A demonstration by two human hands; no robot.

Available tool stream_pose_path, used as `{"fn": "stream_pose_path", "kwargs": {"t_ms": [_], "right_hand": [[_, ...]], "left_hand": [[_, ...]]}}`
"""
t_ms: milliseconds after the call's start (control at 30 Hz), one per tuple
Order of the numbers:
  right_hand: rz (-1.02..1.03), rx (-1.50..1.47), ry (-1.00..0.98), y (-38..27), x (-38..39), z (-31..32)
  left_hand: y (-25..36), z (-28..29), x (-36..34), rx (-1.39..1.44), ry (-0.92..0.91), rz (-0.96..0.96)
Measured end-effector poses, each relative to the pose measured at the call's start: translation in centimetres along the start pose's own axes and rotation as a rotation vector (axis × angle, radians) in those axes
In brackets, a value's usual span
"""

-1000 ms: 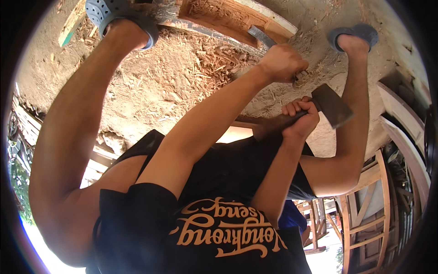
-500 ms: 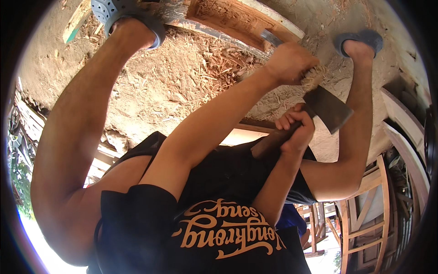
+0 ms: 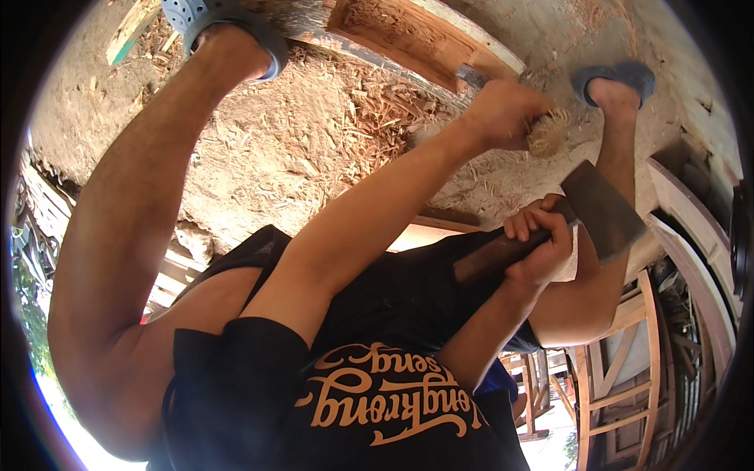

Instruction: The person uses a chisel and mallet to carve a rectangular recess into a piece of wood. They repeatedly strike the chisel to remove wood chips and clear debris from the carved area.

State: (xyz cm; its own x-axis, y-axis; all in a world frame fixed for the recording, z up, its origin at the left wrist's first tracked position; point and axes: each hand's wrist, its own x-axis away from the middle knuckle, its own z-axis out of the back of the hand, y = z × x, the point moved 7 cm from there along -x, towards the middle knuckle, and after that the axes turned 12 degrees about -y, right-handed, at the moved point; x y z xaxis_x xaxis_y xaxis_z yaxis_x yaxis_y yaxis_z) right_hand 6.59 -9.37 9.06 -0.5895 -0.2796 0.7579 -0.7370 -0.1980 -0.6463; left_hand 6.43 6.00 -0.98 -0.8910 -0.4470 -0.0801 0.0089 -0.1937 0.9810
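My left hand [image 3: 506, 114] is closed around a chisel. The chisel's metal blade [image 3: 471, 76] points at a reddish wooden piece [image 3: 416, 39] with a hollowed, trough-like inside, and its frayed, splintered butt end [image 3: 552, 133] sticks out toward the right. In my right hand [image 3: 542, 243] is a hatchet, gripped by its dark wooden handle [image 3: 491, 257]. The broad, dark hatchet head [image 3: 603, 212] is below and right of the chisel's butt, with a gap between them. Where the chisel's edge meets the wood, I cannot tell whether it touches.
Wood chips [image 3: 393, 118] litter the dirt floor. My feet in blue-grey clogs stand apart, the left clog [image 3: 271, 51] beside the wood and the right clog [image 3: 616, 78] beyond its right end. Curved boards [image 3: 691, 204] and a wooden frame [image 3: 620, 400] are at the right.
The hatchet has swung away from the chisel's butt, down and to the right, with my right hand. My left hand and the chisel have shifted slightly right and down.
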Motion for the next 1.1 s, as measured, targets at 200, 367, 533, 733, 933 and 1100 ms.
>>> {"fn": "stream_pose_path", "kwargs": {"t_ms": [200,367,533,733,933,1100], "right_hand": [[0.345,0.092,-0.062,-0.1,-0.5,-2.0],[0.166,-0.222,-0.202,0.1,-0.3,-3.2],[-0.035,-0.048,-0.09,2.2,-2.0,-0.9],[-0.178,0.052,-0.051,3.3,-2.4,-0.1],[-0.006,-0.113,-0.025,1.5,-1.5,-0.5],[0.091,-0.104,-0.124,-1.7,0.7,-1.9]], "left_hand": [[0.0,-0.7,-0.1,-0.046,-0.068,-0.039],[-0.5,-1.0,0.0,-0.085,-0.08,-0.009],[-0.2,-1.3,-0.3,-0.139,-0.118,-0.012],[-0.1,-1.4,-0.2,-0.145,-0.205,0.031],[-0.2,-1.6,-0.4,-0.152,-0.234,0.001],[-0.4,-1.0,-0.1,-0.067,-0.194,-0.022]]}}
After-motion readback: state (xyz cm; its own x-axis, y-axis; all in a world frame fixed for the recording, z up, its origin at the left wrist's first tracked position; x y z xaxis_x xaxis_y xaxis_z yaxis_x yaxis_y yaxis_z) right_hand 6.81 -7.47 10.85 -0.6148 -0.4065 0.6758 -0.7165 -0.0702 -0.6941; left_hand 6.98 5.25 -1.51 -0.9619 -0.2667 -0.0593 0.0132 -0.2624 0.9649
